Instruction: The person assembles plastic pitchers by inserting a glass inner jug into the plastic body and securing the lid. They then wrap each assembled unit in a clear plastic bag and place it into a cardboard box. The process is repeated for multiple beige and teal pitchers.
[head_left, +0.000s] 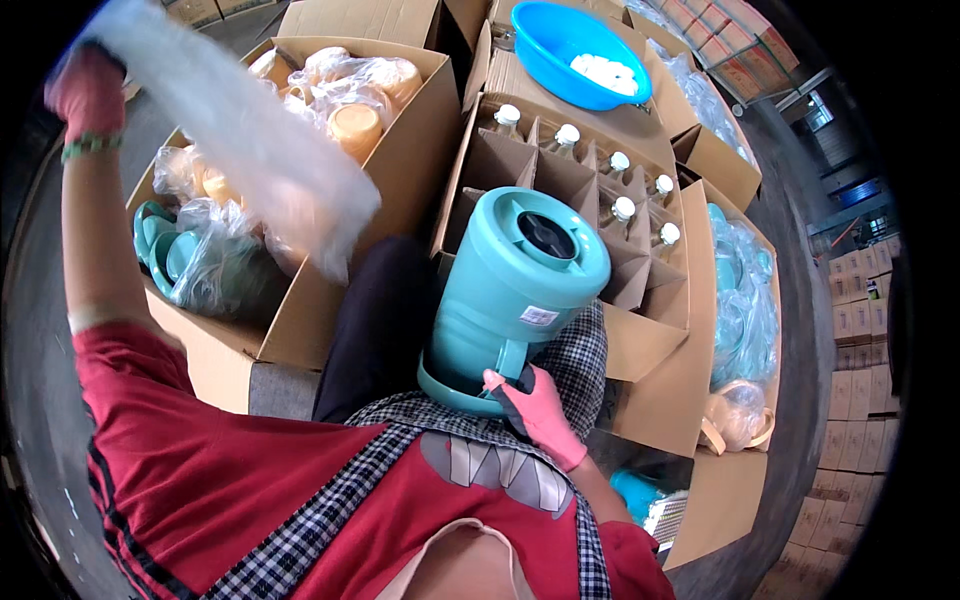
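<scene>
Raised at the upper left, my left hand in a pink and dark glove is closed on a long, translucent plastic bag. The bag hangs down to the right, partly blurred. A large teal jug rests in my lap, tilted, its round end with a dark recessed centre facing up. A small white label shows on its side. My right hand, in a pink glove, grips the jug low down near its handle; some of its fingers are hidden behind the jug.
At the left stands an open carton of bagged orange and teal jugs. Ahead, a divided carton holds several white-capped clear bottles; behind it sits a blue basin with white pieces. Another carton with bagged teal items is at the right.
</scene>
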